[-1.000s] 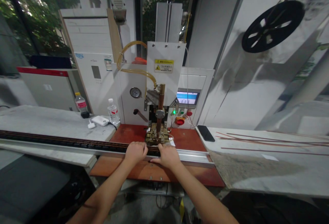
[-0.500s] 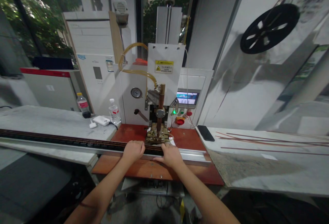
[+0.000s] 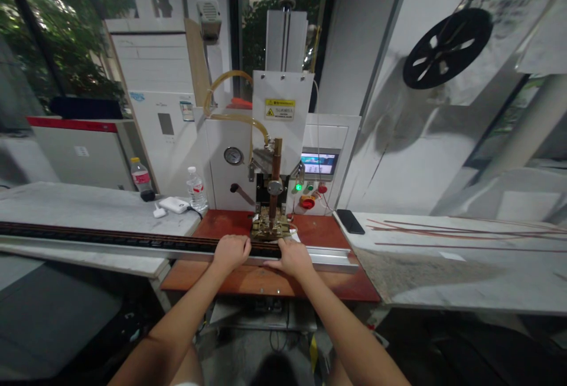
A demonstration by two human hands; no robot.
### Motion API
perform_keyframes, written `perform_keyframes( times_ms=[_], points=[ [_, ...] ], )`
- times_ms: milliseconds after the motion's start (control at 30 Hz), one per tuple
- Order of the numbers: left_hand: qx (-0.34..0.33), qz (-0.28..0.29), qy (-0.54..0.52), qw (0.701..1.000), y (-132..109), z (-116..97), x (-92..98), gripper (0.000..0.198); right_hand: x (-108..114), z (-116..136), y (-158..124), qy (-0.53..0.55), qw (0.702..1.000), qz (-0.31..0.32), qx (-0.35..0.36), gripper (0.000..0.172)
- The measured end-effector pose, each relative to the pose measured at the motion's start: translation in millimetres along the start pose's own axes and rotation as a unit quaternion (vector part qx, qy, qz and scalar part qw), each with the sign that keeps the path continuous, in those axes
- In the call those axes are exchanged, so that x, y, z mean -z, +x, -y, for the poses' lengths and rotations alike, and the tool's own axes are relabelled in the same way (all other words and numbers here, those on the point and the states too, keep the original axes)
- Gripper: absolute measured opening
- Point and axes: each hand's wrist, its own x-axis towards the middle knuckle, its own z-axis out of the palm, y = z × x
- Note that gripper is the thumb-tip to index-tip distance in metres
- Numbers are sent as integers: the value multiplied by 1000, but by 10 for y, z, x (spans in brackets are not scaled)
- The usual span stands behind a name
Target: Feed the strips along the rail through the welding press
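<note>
A long dark strip with copper-brown lines [image 3: 133,237] lies along a silver metal rail [image 3: 334,260] and runs out far to the left. My left hand [image 3: 233,252] is closed over the strip, just left of the press's brass-coloured tooling [image 3: 271,223]. On the right of that tooling, my right hand [image 3: 293,258] grips the strip near its right end, thumb on the near side and fingers over the top. Both hands hide parts of the strip. Directly behind them stands the white press machine [image 3: 280,96], its copper-coloured column [image 3: 275,167] above the tooling.
The rail crosses a red-brown board [image 3: 319,285]. A phone [image 3: 351,221] and several thin brown rods [image 3: 443,232] lie on the right table. At left stand a cola bottle [image 3: 142,179], a water bottle [image 3: 195,188] and a white power bank [image 3: 174,204]. A lit screen [image 3: 318,162] is on the machine.
The view has shifted slightly, so the surroundings sit a little higher and further left. Both hands keep their places on the strip, and the press looks unchanged.
</note>
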Motion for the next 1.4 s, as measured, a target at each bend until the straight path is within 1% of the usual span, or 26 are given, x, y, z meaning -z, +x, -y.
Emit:
perform_keyframes(
  times_ms=[233,500,833,1200,1400],
  points=[
    [2,4,13,1000,6,-27,16,47,38,17,-20,-15,1000,4,-6,69],
    [9,0,6,1000,7,-28,-14,47,62,26,-22,-10,1000,2,-10,72],
    [9,4,-21,1000,8,-19,-44,44,51,13,-26,-6,1000,9,-14,66],
    [-8,7,-29,1000,10,-23,-90,38,-5,-25,-26,29,999,-16,-12,68],
    [0,5,-21,1000,7,-21,-89,37,-14,-21,-30,30,999,-23,-8,65]
  ],
)
